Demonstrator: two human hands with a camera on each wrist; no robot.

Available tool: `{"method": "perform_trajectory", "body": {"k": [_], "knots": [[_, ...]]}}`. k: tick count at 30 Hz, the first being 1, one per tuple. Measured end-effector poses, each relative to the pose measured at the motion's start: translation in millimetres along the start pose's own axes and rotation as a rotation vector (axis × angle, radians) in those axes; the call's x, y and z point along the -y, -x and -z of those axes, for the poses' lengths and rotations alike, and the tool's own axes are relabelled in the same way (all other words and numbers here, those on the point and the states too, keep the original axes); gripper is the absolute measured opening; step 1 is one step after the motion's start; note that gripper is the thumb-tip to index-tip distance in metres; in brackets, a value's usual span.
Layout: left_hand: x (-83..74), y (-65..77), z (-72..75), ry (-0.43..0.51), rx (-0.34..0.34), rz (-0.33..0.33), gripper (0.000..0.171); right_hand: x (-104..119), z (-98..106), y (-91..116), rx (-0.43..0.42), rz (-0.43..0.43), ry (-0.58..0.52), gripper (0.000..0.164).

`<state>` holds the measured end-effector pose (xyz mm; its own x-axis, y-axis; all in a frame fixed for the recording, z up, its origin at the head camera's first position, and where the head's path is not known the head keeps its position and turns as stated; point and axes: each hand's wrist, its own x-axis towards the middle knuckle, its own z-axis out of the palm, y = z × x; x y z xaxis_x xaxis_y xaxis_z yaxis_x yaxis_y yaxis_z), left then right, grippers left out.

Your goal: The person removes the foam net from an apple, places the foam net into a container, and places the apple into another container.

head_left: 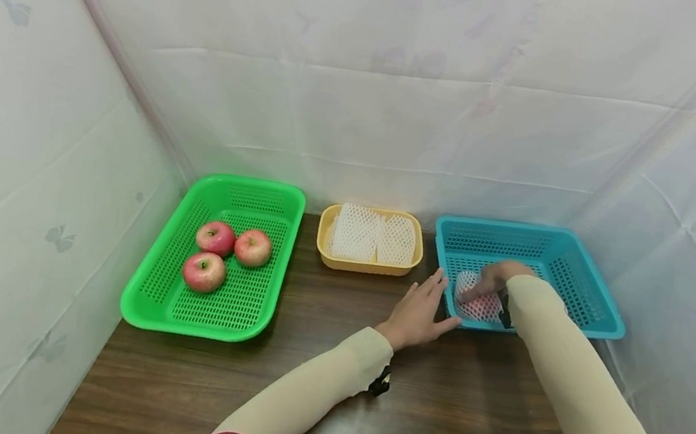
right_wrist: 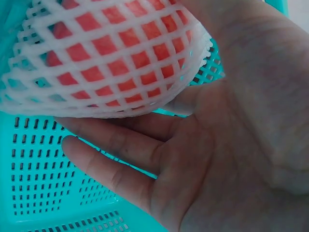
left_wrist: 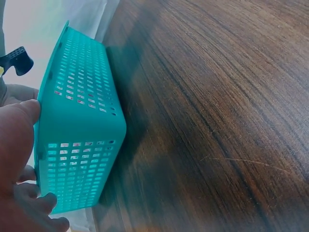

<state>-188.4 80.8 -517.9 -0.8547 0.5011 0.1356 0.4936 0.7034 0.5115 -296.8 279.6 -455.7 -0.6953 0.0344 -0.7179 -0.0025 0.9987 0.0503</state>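
Observation:
My right hand [head_left: 497, 279] reaches into the blue basket [head_left: 599, 298] and holds an apple in a white foam net [head_left: 482, 307] by the basket's near left corner. In the right wrist view, red skin shows through the mesh of the netted apple [right_wrist: 120, 58], with the fingers along its underside and the thumb side above. My left hand [head_left: 417, 314] spans the same corner from outside. Its fairly straight fingers touch the left rim, and its thumb [left_wrist: 24, 113] lies against the front rim in the left wrist view.
Three bare apples [head_left: 204, 272] sit in a green basket [head_left: 264, 315] on the left. Between the baskets, a small yellow tray [head_left: 361, 266] holds white foam nets [head_left: 357, 232]. White curtains [head_left: 360, 117] enclose the back and sides of the brown wooden table [head_left: 428, 415].

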Motion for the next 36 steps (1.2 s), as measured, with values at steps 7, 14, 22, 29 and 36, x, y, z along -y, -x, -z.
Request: {"method": "perform_trajectory", "body": {"k": [7, 14, 22, 29, 36], "knots": [[0.2, -0.8, -0.4, -0.019, 0.01, 0.005, 0.081, -0.7, 0.2, -0.7, -0.013, 0.011, -0.014, 0.113], [0.4, -1.4, -0.4, -0.04, 0.024, 0.009, 0.081, -0.6, 0.0, -1.1, -0.001, 0.026, 0.003, 0.109], [-0.1, -0.4, 2.5, -0.03, 0.022, -0.002, 0.08, -0.2, 1.2, -1.2, 0.003, 0.032, 0.019, 0.105], [-0.2, -0.2, 3.6, -0.033, 0.027, -0.001, 0.08, 0.1, 2.5, -1.4, 0.004, 0.053, 0.04, 0.098], [-1.0, -0.3, 3.8, -0.045, 0.03, -0.002, 0.081, -1.1, 5.6, -1.9, 0.002, 0.093, 0.016, 0.1]]}}
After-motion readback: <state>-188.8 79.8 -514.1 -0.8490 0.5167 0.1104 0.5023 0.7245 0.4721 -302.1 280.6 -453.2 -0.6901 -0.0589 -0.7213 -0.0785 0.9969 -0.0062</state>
